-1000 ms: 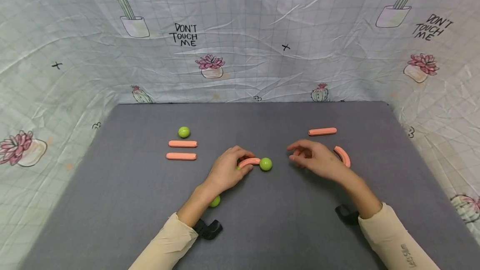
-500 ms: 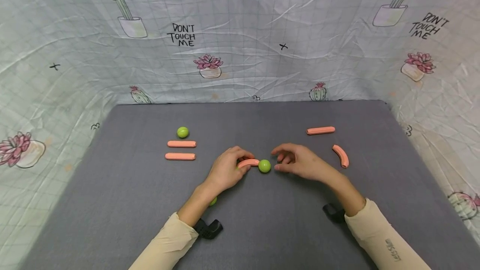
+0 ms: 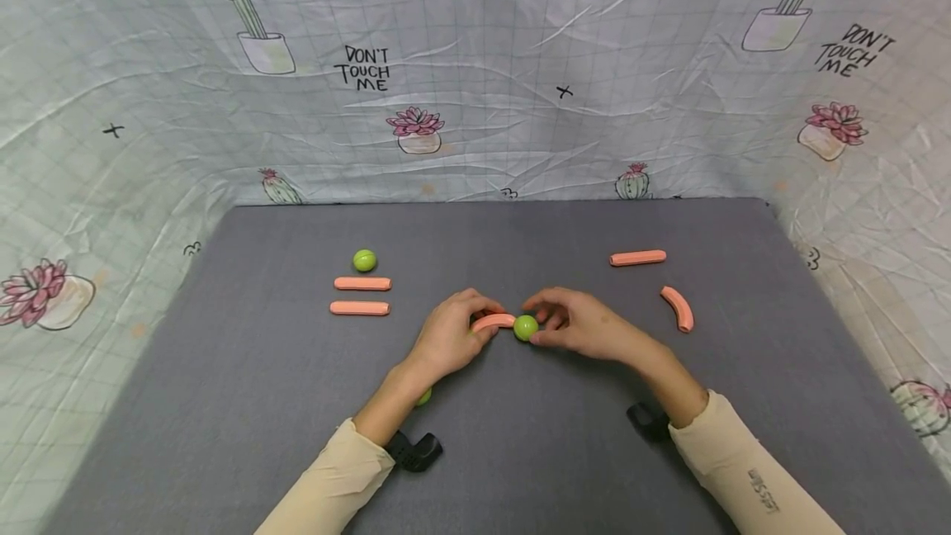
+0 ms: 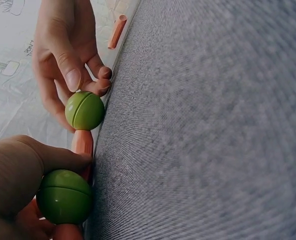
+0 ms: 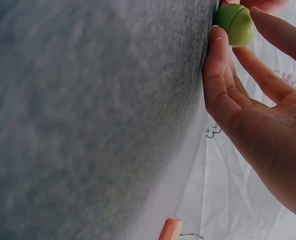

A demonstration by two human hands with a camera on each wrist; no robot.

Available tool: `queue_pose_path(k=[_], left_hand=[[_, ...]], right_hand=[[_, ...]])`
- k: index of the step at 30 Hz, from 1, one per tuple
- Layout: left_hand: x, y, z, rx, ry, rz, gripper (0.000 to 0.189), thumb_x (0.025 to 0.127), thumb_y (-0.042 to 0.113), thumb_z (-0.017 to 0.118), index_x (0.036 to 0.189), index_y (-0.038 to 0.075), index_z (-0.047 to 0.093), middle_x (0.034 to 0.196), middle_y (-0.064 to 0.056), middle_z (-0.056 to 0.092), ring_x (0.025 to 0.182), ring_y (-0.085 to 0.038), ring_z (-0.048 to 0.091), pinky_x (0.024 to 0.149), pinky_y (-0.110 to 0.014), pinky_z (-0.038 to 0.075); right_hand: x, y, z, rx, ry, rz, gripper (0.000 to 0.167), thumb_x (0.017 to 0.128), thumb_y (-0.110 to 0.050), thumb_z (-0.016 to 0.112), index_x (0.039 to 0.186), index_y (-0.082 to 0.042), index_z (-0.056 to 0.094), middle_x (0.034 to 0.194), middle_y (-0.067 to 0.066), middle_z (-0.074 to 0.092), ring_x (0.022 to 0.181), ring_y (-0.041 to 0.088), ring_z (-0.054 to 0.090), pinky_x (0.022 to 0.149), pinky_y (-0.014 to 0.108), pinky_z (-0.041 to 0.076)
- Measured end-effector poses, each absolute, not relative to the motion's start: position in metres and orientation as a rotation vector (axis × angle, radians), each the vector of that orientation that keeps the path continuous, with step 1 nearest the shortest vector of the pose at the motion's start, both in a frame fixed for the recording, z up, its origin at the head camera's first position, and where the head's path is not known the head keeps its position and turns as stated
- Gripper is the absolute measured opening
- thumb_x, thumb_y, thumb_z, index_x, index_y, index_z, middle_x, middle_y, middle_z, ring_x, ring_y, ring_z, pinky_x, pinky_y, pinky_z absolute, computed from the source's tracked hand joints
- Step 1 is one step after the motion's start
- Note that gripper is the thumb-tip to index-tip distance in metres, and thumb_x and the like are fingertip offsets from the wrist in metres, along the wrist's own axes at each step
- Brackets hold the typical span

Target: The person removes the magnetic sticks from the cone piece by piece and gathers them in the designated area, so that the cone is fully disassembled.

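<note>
My left hand (image 3: 449,337) pinches a curved orange stick (image 3: 494,321), low over the table. A green ball (image 3: 525,328) sits at that stick's right end. My right hand (image 3: 587,324) has its thumb at the ball's near side and its index finger on the far side. Beside my left thumb, the left wrist view shows another green ball (image 4: 64,197), grooved round its middle, with more orange (image 4: 68,232) below it. The left hand hides that ball in the head view. The right wrist view also shows the fingertips around the first green ball (image 5: 236,25).
On the grey table (image 3: 520,452), two straight orange sticks (image 3: 361,283) and a green ball (image 3: 364,261) lie at left. A straight orange stick (image 3: 637,258) and a curved orange stick (image 3: 678,310) lie at right. Another green ball (image 3: 424,397) shows partly behind the left forearm.
My right hand has moved left from near the curved orange stick at right to the green ball, its fingers now around it. The left hand has kept its place and grip.
</note>
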State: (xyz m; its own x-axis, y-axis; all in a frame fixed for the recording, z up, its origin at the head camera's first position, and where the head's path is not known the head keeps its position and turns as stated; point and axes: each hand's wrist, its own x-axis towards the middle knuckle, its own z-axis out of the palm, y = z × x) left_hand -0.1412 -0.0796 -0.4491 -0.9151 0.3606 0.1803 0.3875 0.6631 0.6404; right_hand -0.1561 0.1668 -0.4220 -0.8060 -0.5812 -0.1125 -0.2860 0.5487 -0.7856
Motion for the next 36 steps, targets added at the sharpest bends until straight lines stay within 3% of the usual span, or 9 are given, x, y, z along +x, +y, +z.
queue_pose_path(k=[16,29,36], left_hand=[[-0.143,-0.079,-0.451,-0.653,-2.827,-1.133,0.018,0.091,0.024,0.082,0.109,0.018,0.080,0.100,0.002,0.073,0.085,-0.012,0.064,0.078,-0.030,0.053],[-0.144,-0.080,-0.451,-0.643,-2.850,-1.137,0.020,0.091,0.020,0.082,0.111,0.020,0.080,0.105,0.004,0.074,0.094,-0.013,0.067,0.083,-0.033,0.054],[-0.143,-0.081,-0.451,-0.613,-2.865,-1.157,0.020,0.091,0.017,0.082,0.111,0.020,0.080,0.105,0.003,0.074,0.092,-0.013,0.066,0.082,-0.032,0.053]], right_hand=[[-0.156,0.159,-0.423,-0.762,2.433,-1.055,0.034,0.093,-0.018,0.080,0.124,-0.008,0.070,0.100,0.007,0.066,0.081,0.010,0.062,0.073,0.023,0.052],[-0.160,0.162,-0.416,-0.786,2.367,-1.015,0.030,0.099,-0.018,0.072,0.127,-0.009,0.068,0.105,0.004,0.069,0.086,0.013,0.062,0.076,0.025,0.052],[-0.162,0.164,-0.412,-0.729,2.317,-1.057,0.030,0.103,-0.017,0.066,0.130,-0.005,0.062,0.099,0.007,0.069,0.085,0.018,0.065,0.070,0.028,0.053]])
